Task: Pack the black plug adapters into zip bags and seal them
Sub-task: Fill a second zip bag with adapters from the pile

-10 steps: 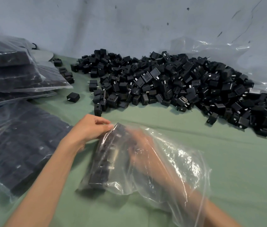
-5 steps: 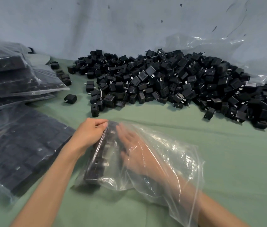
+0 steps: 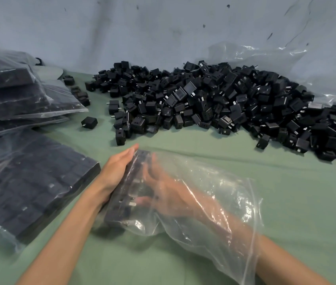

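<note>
A row of black plug adapters is held at the closed left end of the zip bag, near the middle of the green table. The left hand is laid outside the bag, fingers straight and together. The right hand is reached inside, fingers spread flat against the row. The row is best squared by even pressure from both sides, so that no adapter is tipped. Packed bags lie just left and the loose pile lies farther off. Open cloth is left on the right for drawing the arm out.
</note>
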A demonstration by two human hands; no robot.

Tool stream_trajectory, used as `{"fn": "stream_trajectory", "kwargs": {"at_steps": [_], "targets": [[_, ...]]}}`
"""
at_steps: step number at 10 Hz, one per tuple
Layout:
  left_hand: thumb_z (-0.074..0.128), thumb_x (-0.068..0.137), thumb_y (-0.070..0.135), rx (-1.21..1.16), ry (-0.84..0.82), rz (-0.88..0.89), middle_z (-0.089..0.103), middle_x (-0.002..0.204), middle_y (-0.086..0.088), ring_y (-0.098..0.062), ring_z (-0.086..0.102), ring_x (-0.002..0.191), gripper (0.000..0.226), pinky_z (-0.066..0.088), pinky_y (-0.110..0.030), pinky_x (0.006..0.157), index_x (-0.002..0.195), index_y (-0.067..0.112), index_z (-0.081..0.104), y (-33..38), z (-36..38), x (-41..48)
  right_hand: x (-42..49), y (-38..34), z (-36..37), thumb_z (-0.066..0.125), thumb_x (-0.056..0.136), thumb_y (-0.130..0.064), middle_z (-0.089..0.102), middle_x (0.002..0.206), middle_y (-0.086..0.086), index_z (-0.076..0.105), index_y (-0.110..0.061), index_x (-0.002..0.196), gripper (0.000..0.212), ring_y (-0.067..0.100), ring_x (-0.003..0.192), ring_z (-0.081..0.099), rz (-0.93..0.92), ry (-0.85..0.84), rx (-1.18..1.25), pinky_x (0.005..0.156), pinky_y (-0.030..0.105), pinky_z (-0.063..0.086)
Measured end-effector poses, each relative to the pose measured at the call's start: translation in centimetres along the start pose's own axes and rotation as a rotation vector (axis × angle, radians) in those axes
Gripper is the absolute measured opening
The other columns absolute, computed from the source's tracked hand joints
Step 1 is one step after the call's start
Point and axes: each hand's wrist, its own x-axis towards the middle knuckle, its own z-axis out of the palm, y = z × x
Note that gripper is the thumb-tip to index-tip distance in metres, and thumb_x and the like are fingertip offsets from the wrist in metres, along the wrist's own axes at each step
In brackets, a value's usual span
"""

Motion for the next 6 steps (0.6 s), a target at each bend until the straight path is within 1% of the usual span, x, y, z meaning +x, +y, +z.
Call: {"fn": "stream_trajectory", "kwargs": {"at_steps": [1,2,3,4,5,6], "targets": [[0.033,0.101,0.041,-0.083,-0.044,-0.036,0.046,0.131,0.027,0.028,0.047,0.098,0.045,0.037,0.003,0.075,0.144,0.028,0.038,-0.1,0.0,0.0,1.6,3.2,5.2,0.047,0.095,-0.047,-0.006,0.159,0.012,0.007,-0.012,0.151,0.077,0.035,0.146,0.003,-0.661,0.401,0.544,0.119,0.037,0.006],[0.036,0.099,0.045,-0.163,-0.057,-0.053,0.038,0.147,0.02,0.01,0.036,0.129,0.052,0.027,-0.015,0.106,0.147,0.024,0.033,-0.2,-0.2,0.1,2.3,7.2,7.0,0.041,0.091,-0.052,-0.03,0.151,-0.004,-0.01,-0.022,0.149,0.083,0.022,0.138,-0.029,-0.801,0.295,0.728,0.114,0.031,-0.009],[0.037,0.098,0.047,-0.148,-0.079,-0.058,0.032,0.151,0.018,0.006,0.029,0.135,0.056,0.021,-0.017,0.106,0.149,0.024,0.03,0.1,-0.3,0.1,3.2,3.3,5.9,0.05,0.083,-0.061,-0.028,0.153,-0.001,-0.004,-0.027,0.15,0.092,0.023,0.14,-0.027,-0.721,0.281,0.537,0.116,0.031,-0.012],[0.038,0.097,0.049,-0.136,-0.06,-0.052,0.032,0.152,0.016,0.003,0.029,0.137,0.058,0.02,-0.02,0.11,0.149,0.023,0.031,0.2,0.0,0.3,2.3,5.9,4.8,0.055,0.089,-0.051,-0.022,0.155,0.014,0.0,-0.016,0.152,0.091,0.036,0.144,-0.013,-0.824,0.32,0.662,0.112,0.026,-0.01],[0.038,0.091,0.057,-0.108,-0.052,-0.03,0.03,0.153,0.015,0.002,0.027,0.138,0.068,0.018,-0.024,0.113,0.149,0.023,0.03,0.5,0.5,0.3,1.3,5.4,5.4,0.056,0.09,-0.047,-0.013,0.157,0.016,0.004,-0.007,0.152,0.09,0.037,0.145,-0.002,-0.783,0.403,0.747,0.117,0.034,0.006],[0.037,0.08,0.065,-0.081,-0.06,-0.018,0.027,0.154,0.018,0.007,0.024,0.133,0.081,0.017,-0.019,0.106,0.15,0.026,0.028,0.7,0.8,0.3,1.2,5.1,5.5,0.062,0.083,-0.051,0.0,0.157,0.019,0.012,-0.004,0.15,0.096,0.041,0.142,0.01,-0.745,0.421,0.722,0.114,0.054,0.018]]}}
